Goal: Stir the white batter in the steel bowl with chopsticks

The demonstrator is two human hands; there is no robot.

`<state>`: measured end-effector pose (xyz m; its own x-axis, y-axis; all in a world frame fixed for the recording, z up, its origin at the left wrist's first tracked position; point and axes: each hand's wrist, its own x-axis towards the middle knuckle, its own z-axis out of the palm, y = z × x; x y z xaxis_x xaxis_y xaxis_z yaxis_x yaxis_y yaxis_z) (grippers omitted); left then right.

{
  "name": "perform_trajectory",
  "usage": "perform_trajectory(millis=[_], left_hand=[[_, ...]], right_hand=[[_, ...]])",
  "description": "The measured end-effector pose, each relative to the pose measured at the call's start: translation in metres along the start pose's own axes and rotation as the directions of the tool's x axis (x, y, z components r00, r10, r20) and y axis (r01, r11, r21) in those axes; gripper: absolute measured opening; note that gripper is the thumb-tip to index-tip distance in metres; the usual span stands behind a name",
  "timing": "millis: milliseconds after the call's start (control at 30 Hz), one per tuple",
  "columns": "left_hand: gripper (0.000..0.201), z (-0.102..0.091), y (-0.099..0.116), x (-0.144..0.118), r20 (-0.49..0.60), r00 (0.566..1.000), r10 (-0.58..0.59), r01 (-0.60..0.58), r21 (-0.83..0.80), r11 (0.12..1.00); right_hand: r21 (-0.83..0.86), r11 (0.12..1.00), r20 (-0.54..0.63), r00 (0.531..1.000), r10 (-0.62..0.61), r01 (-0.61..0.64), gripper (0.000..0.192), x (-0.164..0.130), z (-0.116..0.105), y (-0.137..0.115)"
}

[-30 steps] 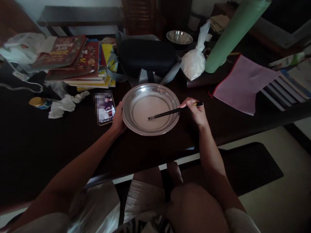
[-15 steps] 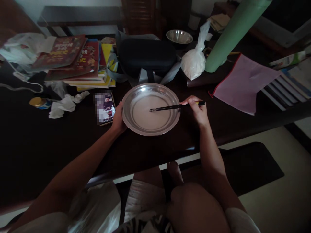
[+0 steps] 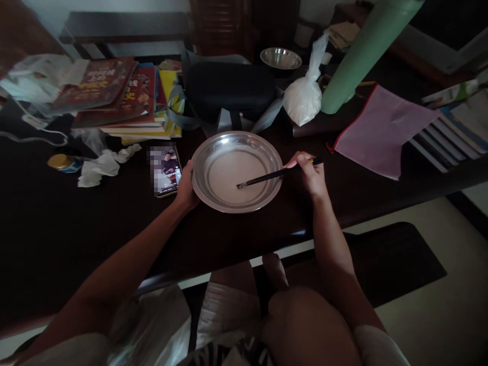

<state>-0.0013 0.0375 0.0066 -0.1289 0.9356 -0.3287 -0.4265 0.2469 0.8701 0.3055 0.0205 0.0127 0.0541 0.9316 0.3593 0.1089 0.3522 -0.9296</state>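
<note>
A shiny metal bowl (image 3: 198, 190) stands on the dark table, holding a pale, milky mixture (image 3: 232, 170). My left hand (image 3: 186, 189) grips the bowl's left rim, its fingers mostly hidden behind the side. In my right hand (image 3: 310, 175), closed at the bowl's right, is a pair of black chopsticks (image 3: 267, 177). They slant down to the left over the rim, and their tips are in the mixture near the bowl's middle. Just left of my left hand lies a lit phone (image 3: 168, 170).
Behind the bowl sit a black case (image 3: 231, 91) and a tied bag of white powder (image 3: 303, 101). Stacked books (image 3: 114, 101), crumpled tissue (image 3: 101, 168) and a small jar (image 3: 64, 162) lie left. A green cylinder (image 3: 354, 66) and a pink pouch (image 3: 383, 132) are right.
The chopstick tips have moved slightly toward me through the mixture, so the chopsticks slant more steeply. My left hand keeps its place on the bowl.
</note>
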Motion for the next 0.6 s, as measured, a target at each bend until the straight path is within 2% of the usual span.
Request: perform_trajectory(millis=[100,233,300,400,467,600], left_hand=[[0.031,0.0004,-0.0010,0.0010,-0.032,0.999,0.004,-0.004,-0.005,1.000],[0.037,0.0018,-0.0015,0.0006,-0.058,0.998,-0.022,0.020,-0.031,0.999],[0.036,0.0018,-0.0022,-0.0002,-0.049,0.999,-0.009,0.007,-0.037,0.999],[0.031,0.0002,-0.0044,-0.0006,-0.039,0.999,0.018,-0.019,-0.035,0.999],[0.028,-0.0014,-0.0059,-0.0005,-0.030,0.999,0.027,-0.028,-0.032,0.999],[0.027,-0.0018,-0.0053,-0.0015,-0.036,0.999,0.003,-0.005,-0.047,0.999]], right_hand=[[-0.045,0.999,0.093,0.996,0.011,-0.007,0.039,0.0004,0.0005,0.0003],[-0.048,0.999,-0.034,0.999,-0.019,0.017,0.039,0.0012,-0.0008,0.0014],[-0.013,1.000,-0.051,0.998,-0.020,0.019,0.039,0.0011,-0.0011,0.0016],[-0.003,1.000,0.055,0.998,-0.029,0.029,0.036,0.0009,-0.0009,0.0022],[-0.024,0.999,0.083,0.996,-0.045,0.047,0.032,0.0012,-0.0010,0.0031],[-0.013,0.997,-0.047,0.996,-0.075,0.075,0.030,0.0016,-0.0021,0.0042]])
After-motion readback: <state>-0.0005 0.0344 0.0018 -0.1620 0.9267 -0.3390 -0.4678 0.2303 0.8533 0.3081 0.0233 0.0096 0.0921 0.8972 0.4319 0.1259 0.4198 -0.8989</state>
